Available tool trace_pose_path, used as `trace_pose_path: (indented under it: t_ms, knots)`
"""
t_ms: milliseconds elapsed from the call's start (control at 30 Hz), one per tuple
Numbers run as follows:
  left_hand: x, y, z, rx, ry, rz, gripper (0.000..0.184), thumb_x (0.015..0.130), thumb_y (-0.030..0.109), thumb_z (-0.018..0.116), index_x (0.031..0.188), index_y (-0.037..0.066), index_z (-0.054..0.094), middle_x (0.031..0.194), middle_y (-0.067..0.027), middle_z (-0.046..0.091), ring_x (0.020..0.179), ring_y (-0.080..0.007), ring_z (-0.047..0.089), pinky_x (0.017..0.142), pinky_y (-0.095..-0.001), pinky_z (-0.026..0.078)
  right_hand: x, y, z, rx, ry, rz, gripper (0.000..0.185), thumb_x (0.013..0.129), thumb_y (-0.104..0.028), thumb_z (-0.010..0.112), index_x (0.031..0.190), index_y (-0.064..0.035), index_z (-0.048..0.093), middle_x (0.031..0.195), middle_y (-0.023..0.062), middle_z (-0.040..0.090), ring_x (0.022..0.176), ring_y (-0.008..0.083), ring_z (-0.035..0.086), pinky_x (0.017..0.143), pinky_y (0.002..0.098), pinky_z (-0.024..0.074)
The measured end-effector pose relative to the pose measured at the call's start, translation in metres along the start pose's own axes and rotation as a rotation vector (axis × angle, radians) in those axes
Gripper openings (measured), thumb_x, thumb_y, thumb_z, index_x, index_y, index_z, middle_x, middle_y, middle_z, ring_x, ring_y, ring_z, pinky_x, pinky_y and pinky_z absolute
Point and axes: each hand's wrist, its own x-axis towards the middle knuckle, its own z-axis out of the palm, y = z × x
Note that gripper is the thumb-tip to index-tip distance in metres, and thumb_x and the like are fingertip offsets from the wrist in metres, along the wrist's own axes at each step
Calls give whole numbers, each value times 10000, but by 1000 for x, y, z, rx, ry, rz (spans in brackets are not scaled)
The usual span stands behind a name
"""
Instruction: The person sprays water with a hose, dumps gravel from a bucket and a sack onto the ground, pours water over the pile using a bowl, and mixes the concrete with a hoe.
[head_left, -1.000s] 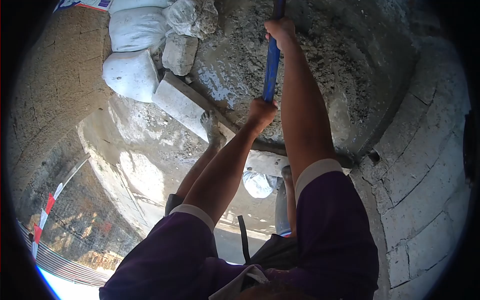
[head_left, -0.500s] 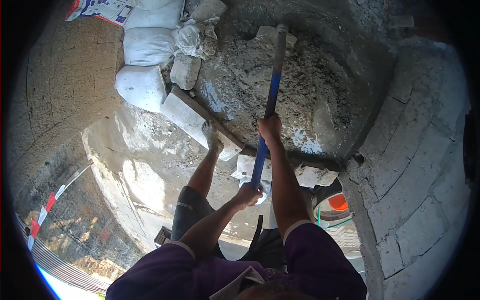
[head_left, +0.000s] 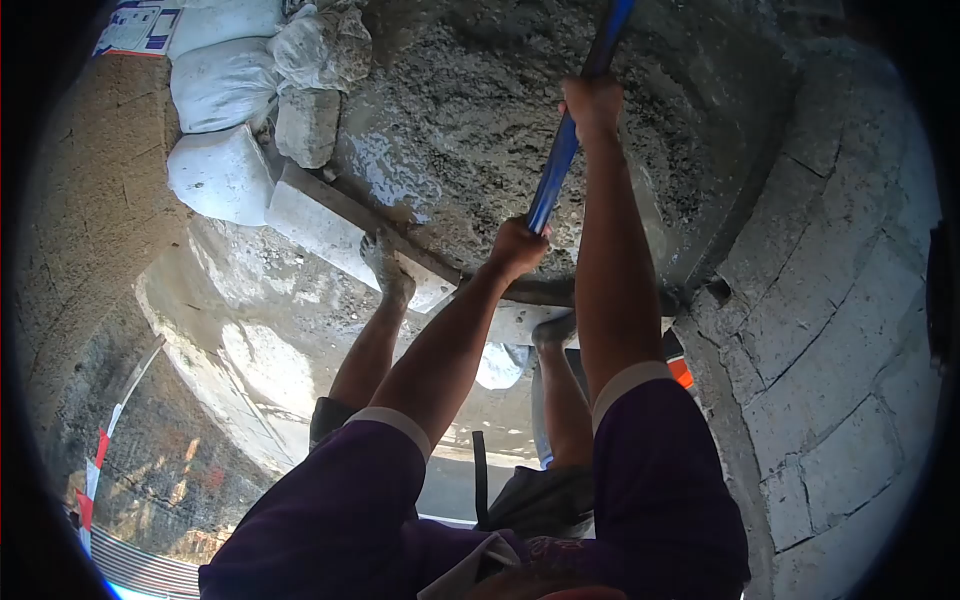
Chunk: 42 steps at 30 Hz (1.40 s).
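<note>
My left hand (head_left: 519,248) is wrapped around the lower end of the hoe's blue handle (head_left: 556,175). Farther up the same shaft, my right hand (head_left: 595,103) grips it with the arm stretched out. The handle slants up to the top edge, where the hoe's head is out of view. Beneath it spreads a wet grey mortar mix (head_left: 450,130), lumpy in the middle and watery along its near left side.
Concrete blocks (head_left: 325,228) edge the mix, with my bare feet on them. White sacks (head_left: 222,175) are stacked at the left beside a rough block (head_left: 307,127). A block wall (head_left: 830,350) rises on the right. Red-and-white tape (head_left: 97,462) hangs at lower left.
Both hands have moved forward and up with the hoe, and its head has left the view. My right foot now shows on the block edge. The view has shifted slightly.
</note>
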Motion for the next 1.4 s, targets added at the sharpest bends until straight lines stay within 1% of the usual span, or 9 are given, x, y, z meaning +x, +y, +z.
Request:
trace_pose_path:
  t_ms: [467,500,667,700,833,1033,1200,1367,1400]
  knots:
    - [-228,-23,-21,-63,-169,-489,137,703,0,636,824,57,610,526,-9,485,397,-102,464,366,-280,328,-164,121,5,-221,43,151,255,715,-71,550,945,38,549,692,198,635,583,303,667,552,409,544]
    - [-250,-44,-27,-50,-177,-524,169,705,12,615,865,57,641,513,-4,471,394,-97,451,362,-284,307,-199,102,-11,-169,-47,260,294,724,-123,567,984,13,553,918,272,646,894,435,633,809,483,508]
    - [-299,-101,-37,470,-242,-362,224,734,90,608,944,80,685,900,-144,696,889,-234,676,820,-336,508,-267,130,-35,13,41,290,310,687,-128,587,955,23,550,766,226,641,767,382,665,701,439,529]
    - [-282,-124,-32,502,-124,8,209,742,110,636,944,95,688,673,-78,650,622,-190,643,618,-329,516,-272,141,-43,81,89,265,306,679,-123,593,940,29,546,709,200,634,689,350,678,633,418,543]
    - [-98,-70,20,503,-30,307,124,794,175,622,861,79,661,725,-139,667,708,-272,683,639,-360,525,-115,89,-91,275,266,26,225,704,-58,573,870,82,514,604,144,590,472,234,629,420,352,488]
    - [64,68,67,588,-216,93,199,791,198,596,877,27,651,706,-208,643,687,-344,662,626,-411,513,105,61,-127,388,374,172,99,743,12,585,806,68,534,630,116,541,466,225,542,439,383,436]
    - [-12,23,40,302,-334,-200,74,805,105,615,792,45,574,534,-13,491,371,-92,400,336,-306,291,23,103,-87,92,357,234,188,787,-96,589,761,90,604,596,158,618,507,250,641,505,378,520]
    - [-97,-78,-3,464,-179,-48,59,759,92,638,794,60,603,554,-21,529,423,-117,501,379,-310,370,-70,148,-52,65,284,183,137,724,-44,555,784,78,568,619,162,610,480,252,633,428,386,496]
    - [-135,-50,-13,486,-214,-154,147,748,153,598,826,39,648,700,-164,652,691,-279,674,622,-384,508,-84,183,-33,-19,359,143,189,719,-45,558,863,77,551,621,170,609,485,261,637,433,392,502]
